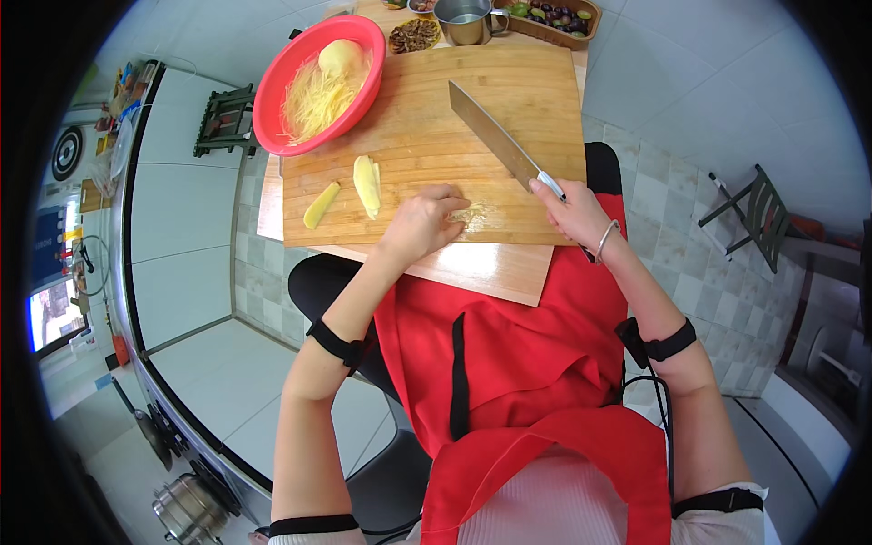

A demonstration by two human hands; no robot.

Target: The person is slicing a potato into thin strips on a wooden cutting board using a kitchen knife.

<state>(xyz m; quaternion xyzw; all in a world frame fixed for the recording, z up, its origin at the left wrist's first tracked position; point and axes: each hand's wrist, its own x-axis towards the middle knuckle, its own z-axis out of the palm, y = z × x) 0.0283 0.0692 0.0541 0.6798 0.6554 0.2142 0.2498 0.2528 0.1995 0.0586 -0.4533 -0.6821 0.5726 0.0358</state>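
Note:
My right hand (572,210) grips the handle of a cleaver (494,136), whose broad blade points up and left over the wooden cutting board (524,82). Near the board's front edge, the fingertips of my left hand (424,221) touch a small heap of finely cut pale shreds (470,214); whether they pinch any is hidden. Left of that hand lie a stack of pale yellow slices (367,185) and a separate yellow piece (321,206), perhaps ginger. A red plastic basin (371,88) at the upper left holds yellow shreds (317,102) and a peeled potato (340,58).
Behind the board stand a metal mug (463,24), a dish of brown dried pieces (414,35) and a brown tray (587,30) of grapes or similar fruit. Folding stools (228,119) (756,218) stand at both sides. A kitchen counter (129,204) runs along the left.

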